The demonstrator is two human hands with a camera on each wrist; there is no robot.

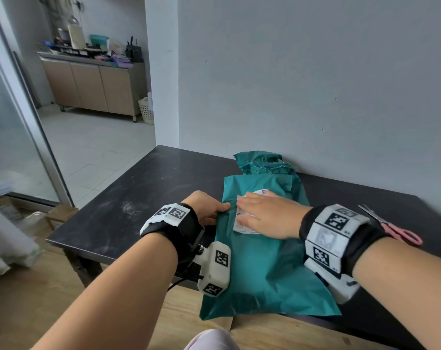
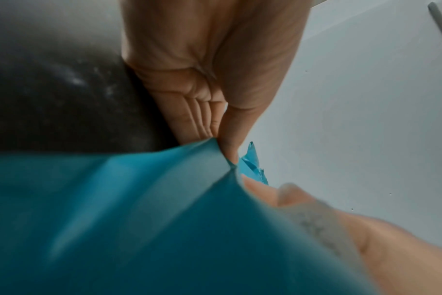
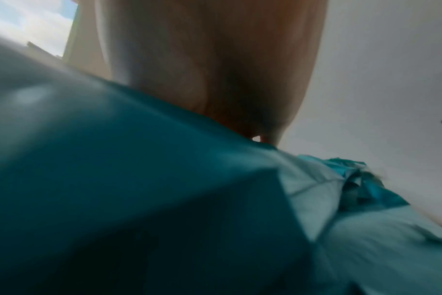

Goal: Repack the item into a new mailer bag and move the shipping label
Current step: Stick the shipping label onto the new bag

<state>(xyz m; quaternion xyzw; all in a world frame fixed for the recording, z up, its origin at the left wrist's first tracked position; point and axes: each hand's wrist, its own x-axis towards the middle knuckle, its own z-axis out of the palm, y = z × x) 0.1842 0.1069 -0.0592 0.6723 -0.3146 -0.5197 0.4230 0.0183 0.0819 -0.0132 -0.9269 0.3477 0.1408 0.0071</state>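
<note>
1. Head view only: right hand [image 1: 267,215] flat, fingers straight, pressing shipping label [image 1: 243,224] onto teal mailer bag [image 1: 262,269] on black table [image 1: 128,198]; scissors [image 1: 391,224] at right.
2. Left wrist view only: left hand [image 2: 209,79] pinching bag's edge, thumb against fingers.
3. Right wrist view: blurred palm, bag, nothing more.

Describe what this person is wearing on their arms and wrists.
Both forearms are bare, no sleeves. Each wrist carries a black band with white blocky housings printed with black-and-white square fiducial markers. A white marked camera module sits beneath the left wrist, with a thin black cable trailing from it.
</note>
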